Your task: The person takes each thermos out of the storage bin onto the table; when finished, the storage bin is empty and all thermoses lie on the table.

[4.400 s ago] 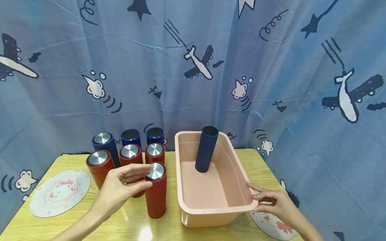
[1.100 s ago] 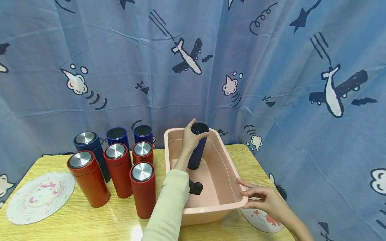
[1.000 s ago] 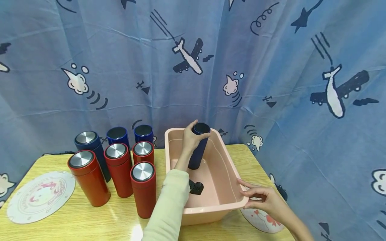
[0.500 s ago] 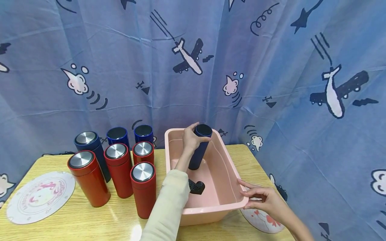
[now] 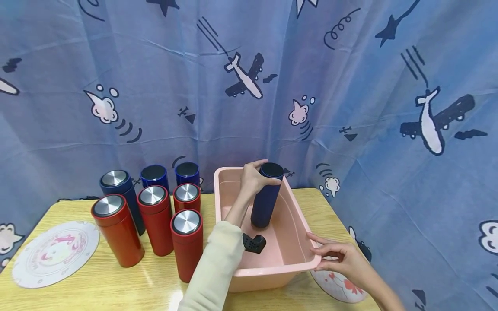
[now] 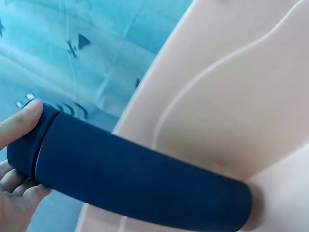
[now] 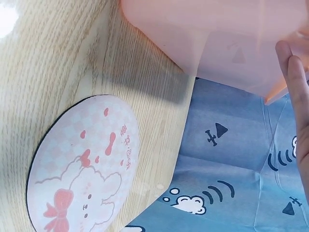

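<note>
My left hand (image 5: pixel 252 179) reaches over the pink plastic bin (image 5: pixel 268 271) and grips a dark blue thermos (image 5: pixel 266 205) near its top. In the left wrist view, the thumb lies on the thermos cap (image 6: pixel 29 140) with fingers curled beneath it. The thermos stands slightly tilted inside the bin; whether its base touches the floor I cannot tell. At the bin's front right corner, my right hand (image 5: pixel 344 258) pinches the rim between thumb and fingers. Left of the bin stand several red thermoses (image 5: pixel 187 246), with a taller blue one (image 5: pixel 120 190) behind.
Two glossy blue cylinders (image 5: pixel 187 172) stand at the back left. A round mat (image 5: pixel 56 255) lies on the wooden table (image 5: pixel 128 289) at left; another mat with a rabbit print (image 7: pixel 87 169) lies right of the bin. A blue patterned curtain (image 5: pixel 175 86) hangs behind.
My left hand has gone from beside the front red thermos to the blue thermos in the bin. Lately it has shifted that thermos rightward and nearer. The right hand still holds the rim.
</note>
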A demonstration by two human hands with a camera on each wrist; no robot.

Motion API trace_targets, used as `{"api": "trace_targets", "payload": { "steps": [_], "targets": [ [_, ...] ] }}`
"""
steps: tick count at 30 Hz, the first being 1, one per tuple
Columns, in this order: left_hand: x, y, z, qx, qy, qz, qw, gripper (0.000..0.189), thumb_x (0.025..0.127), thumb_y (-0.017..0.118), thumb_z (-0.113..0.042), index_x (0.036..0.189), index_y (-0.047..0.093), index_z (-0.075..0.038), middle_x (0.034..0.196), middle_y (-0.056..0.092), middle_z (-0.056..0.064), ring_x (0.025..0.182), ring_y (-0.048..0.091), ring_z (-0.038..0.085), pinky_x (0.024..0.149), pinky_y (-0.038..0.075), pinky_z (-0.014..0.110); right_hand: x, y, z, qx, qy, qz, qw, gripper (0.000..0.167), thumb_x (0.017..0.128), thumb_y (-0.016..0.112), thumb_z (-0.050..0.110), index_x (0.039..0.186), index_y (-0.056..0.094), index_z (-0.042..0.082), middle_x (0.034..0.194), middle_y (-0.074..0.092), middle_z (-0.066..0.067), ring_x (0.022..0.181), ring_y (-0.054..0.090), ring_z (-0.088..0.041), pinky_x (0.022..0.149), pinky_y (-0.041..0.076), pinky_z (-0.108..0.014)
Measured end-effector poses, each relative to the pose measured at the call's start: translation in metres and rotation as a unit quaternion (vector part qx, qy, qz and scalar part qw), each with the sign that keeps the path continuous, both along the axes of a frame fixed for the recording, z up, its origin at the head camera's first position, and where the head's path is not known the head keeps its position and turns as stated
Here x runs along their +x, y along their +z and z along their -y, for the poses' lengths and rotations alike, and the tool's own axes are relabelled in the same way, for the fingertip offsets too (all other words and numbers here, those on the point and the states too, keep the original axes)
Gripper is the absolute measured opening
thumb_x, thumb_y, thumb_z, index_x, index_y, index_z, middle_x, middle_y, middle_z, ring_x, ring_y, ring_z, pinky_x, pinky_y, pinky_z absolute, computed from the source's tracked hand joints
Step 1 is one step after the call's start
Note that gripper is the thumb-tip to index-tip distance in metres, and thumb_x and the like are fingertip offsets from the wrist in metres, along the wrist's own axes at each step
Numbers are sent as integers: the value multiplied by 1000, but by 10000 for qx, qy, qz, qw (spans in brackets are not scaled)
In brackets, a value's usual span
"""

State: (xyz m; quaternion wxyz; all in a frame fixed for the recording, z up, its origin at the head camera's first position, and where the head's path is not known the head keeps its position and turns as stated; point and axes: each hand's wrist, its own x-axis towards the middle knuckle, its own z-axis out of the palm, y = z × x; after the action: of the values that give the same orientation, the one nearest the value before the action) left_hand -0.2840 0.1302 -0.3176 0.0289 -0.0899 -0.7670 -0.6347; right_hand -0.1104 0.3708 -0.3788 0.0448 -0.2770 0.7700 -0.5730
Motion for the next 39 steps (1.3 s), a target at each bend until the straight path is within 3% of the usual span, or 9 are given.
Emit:
{"api": "trace_targets", "payload": {
  "steps": [5, 8, 11, 18, 25, 32, 35, 39],
  "targets": [
    [12, 14, 2, -79, -539, 133, 9984, 70, 62, 91, -10, 126, 65, -17, 134, 57, 8, 127, 50, 24, 98, 47, 36, 1, 1, 1, 73, -56, -53, 9999, 33, 81, 68, -8, 113, 64, -12, 138, 52, 9, 111, 60, -9, 72, 58, -31],
    [18, 20, 6, -91, -800, 79, 9967, 70, 62, 91, -9, 126, 65, -19, 132, 59, 5, 124, 53, 22, 96, 48, 33, 1, 2, 2, 164, -119, -76, 9998, 33, 81, 68, -8, 114, 64, -11, 138, 52, 10, 110, 61, -10, 72, 58, -31],
    [27, 25, 11, 103, -1087, -108, 9940, 71, 63, 89, -4, 128, 63, -14, 130, 60, 8, 115, 59, 23, 92, 51, 32, 0, 3, 2, 220, -147, -85, 9996, 33, 81, 69, -7, 113, 65, -11, 138, 52, 10, 107, 63, -12, 71, 58, -32],
    [46, 22, 24, 194, -1333, -652, 9887, 72, 62, 90, -4, 128, 62, -9, 119, 66, 9, 99, 67, 18, 81, 54, 24, 0, 4, 1, 231, -118, -98, 9996, 33, 81, 69, -6, 113, 64, -12, 137, 52, 10, 105, 64, -13, 72, 58, -31],
    [66, 19, 43, 79, -1938, -1195, 9737, 64, 65, 88, -7, 124, 64, -7, 110, 70, 7, 94, 68, 11, 81, 54, 21, 0, 3, 1, 242, -142, -18, 9996, 34, 82, 69, -5, 114, 63, -12, 137, 51, 12, 104, 65, -13, 72, 57, -32],
    [84, 33, 59, -33, -1965, -1122, 9741, 64, 64, 89, -10, 124, 65, -8, 103, 72, 4, 88, 68, 8, 77, 55, 21, -1, 2, 1, 145, -63, 2, 9999, 35, 82, 67, -7, 116, 62, -12, 138, 51, 12, 106, 64, -13, 72, 58, -31],
    [92, 34, 67, -3, -1986, -1018, 9748, 67, 63, 89, -9, 126, 64, -7, 100, 72, 6, 85, 69, 12, 73, 55, 22, -1, 2, 1, 138, -46, 7, 9999, 34, 82, 67, -7, 116, 63, -12, 138, 51, 12, 107, 63, -12, 72, 57, -31],
    [100, 32, 77, 244, -2223, -1019, 9693, 67, 65, 88, -6, 127, 62, -5, 106, 71, 9, 88, 69, 14, 75, 55, 22, -1, 2, 1, 183, -103, -47, 9998, 34, 82, 68, -7, 115, 63, -11, 138, 51, 11, 106, 64, -13, 71, 58, -31]
  ]
}}
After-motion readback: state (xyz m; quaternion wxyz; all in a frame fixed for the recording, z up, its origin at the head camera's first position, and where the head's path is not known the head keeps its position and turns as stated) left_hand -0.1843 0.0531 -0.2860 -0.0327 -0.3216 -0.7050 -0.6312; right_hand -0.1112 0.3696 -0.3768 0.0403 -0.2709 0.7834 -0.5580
